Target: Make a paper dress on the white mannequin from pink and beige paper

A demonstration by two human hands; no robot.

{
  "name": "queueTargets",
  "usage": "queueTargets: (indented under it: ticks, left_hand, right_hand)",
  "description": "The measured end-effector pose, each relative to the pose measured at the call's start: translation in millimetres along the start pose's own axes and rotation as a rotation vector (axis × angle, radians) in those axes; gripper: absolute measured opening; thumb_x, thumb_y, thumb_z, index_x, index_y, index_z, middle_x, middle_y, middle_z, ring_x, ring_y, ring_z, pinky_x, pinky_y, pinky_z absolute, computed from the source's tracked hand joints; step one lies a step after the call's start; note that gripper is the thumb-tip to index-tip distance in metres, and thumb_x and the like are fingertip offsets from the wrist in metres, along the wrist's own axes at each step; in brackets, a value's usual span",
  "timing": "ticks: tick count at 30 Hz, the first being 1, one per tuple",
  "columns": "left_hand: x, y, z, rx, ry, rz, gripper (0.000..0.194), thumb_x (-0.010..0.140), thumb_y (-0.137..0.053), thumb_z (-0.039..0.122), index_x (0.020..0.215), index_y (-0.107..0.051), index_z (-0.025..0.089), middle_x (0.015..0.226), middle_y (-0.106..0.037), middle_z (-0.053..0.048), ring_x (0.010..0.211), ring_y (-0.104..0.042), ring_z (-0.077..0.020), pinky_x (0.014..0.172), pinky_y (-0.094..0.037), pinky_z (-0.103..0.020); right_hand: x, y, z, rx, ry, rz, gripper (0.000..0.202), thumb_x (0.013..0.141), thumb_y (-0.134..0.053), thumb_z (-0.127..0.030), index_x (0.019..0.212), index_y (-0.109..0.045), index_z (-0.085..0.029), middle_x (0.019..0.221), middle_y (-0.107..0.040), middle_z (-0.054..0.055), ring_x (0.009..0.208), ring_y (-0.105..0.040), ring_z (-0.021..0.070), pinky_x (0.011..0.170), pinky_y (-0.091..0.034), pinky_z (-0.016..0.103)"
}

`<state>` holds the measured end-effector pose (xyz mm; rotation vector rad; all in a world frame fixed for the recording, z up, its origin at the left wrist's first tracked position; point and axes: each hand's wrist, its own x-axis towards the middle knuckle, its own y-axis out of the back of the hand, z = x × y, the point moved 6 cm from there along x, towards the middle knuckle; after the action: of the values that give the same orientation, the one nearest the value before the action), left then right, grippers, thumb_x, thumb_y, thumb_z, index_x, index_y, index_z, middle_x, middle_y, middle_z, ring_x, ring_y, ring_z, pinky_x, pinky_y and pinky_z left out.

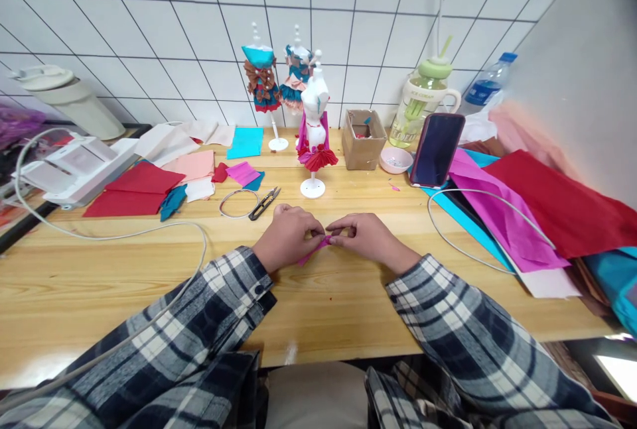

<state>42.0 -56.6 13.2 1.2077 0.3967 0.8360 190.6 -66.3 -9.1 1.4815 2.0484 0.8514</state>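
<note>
Between my two hands is a small magenta piece of crepe paper or cloth (314, 254), gathered at its upper right end. My left hand (290, 237) pinches it from the left, thumb against fingers. From the right, the fingertips of my right hand (365, 238) close on the gathered end. Part of the piece is hidden under the left fingers. Just beyond my left hand lie black thread snips (265, 203) and a loop of wire or cord (233, 194). A white mini dress form (315, 101) with a magenta and red outfit stands behind my hands.
Two more dressed forms (261, 77) stand near the tiled wall. A cardboard box (362, 144), pink bowl (396, 160), phone (438, 150) and bottles are at back right. Coloured sheets (562, 203) lie right, scraps (137, 188) left. A white cable (202, 243) crosses my left sleeve.
</note>
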Motion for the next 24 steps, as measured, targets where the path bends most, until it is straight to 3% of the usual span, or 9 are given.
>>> queueTargets:
  ticks: [3, 6, 12, 17, 24]
  left_hand:
    - [-0.7, 3.7, 5.9, 0.021, -0.049, 0.009, 0.023, 0.087, -0.056, 0.037, 0.078, -0.073, 0.023, 0.079, -0.073, -0.002, 0.082, -0.059, -0.0194, 0.088, -0.024, -0.044]
    - [-2.3, 6.7, 8.7, 0.015, -0.073, 0.005, 0.022, 0.086, -0.058, 0.040, 0.083, -0.072, 0.024, 0.081, -0.073, -0.002, 0.084, -0.059, -0.0197, 0.088, -0.025, -0.043]
    - [-3.6, 6.7, 10.0, 0.054, -0.066, -0.016, 0.015, 0.083, -0.059, 0.030, 0.080, -0.072, 0.025, 0.077, -0.073, 0.000, 0.081, -0.061, -0.0194, 0.090, -0.024, -0.045]
    - [-3.3, 5.8, 13.7, 0.085, -0.080, -0.003, 0.016, 0.082, -0.055, 0.025, 0.079, -0.071, 0.023, 0.076, -0.072, -0.001, 0.081, -0.061, -0.0197, 0.094, -0.023, -0.048]
    - [-5.3, 6.3, 15.4, 0.102, -0.125, 0.009, 0.017, 0.085, -0.054, 0.026, 0.086, -0.071, 0.025, 0.082, -0.072, -0.001, 0.087, -0.060, -0.0213, 0.096, -0.021, -0.051]
  right_hand:
    - [-0.5, -2.9, -5.1, -0.080, 0.027, 0.008, 0.011, 0.079, -0.068, -0.029, 0.087, -0.076, -0.028, 0.080, -0.075, -0.004, 0.065, -0.060, 0.0104, 0.058, -0.037, 0.022]
    - [-0.9, -2.5, -5.8, -0.114, 0.014, 0.015, 0.013, 0.079, -0.065, -0.023, 0.086, -0.075, -0.028, 0.079, -0.074, -0.005, 0.064, -0.059, 0.0097, 0.056, -0.035, 0.022]
    - [-1.3, -0.1, -5.3, -0.137, 0.027, 0.016, 0.012, 0.080, -0.064, -0.023, 0.086, -0.074, -0.027, 0.078, -0.073, -0.005, 0.066, -0.059, 0.0100, 0.057, -0.035, 0.022]
    - [-2.0, 0.4, -8.0, -0.108, 0.103, -0.009, 0.022, 0.078, -0.069, -0.027, 0.099, -0.073, -0.027, 0.087, -0.074, -0.003, 0.068, -0.060, 0.0106, 0.062, -0.039, 0.022]
    - [-2.5, 1.5, -10.9, -0.174, 0.141, 0.037, 0.014, 0.079, -0.064, -0.016, 0.085, -0.074, -0.024, 0.080, -0.073, -0.003, 0.066, -0.059, 0.0101, 0.061, -0.038, 0.022]
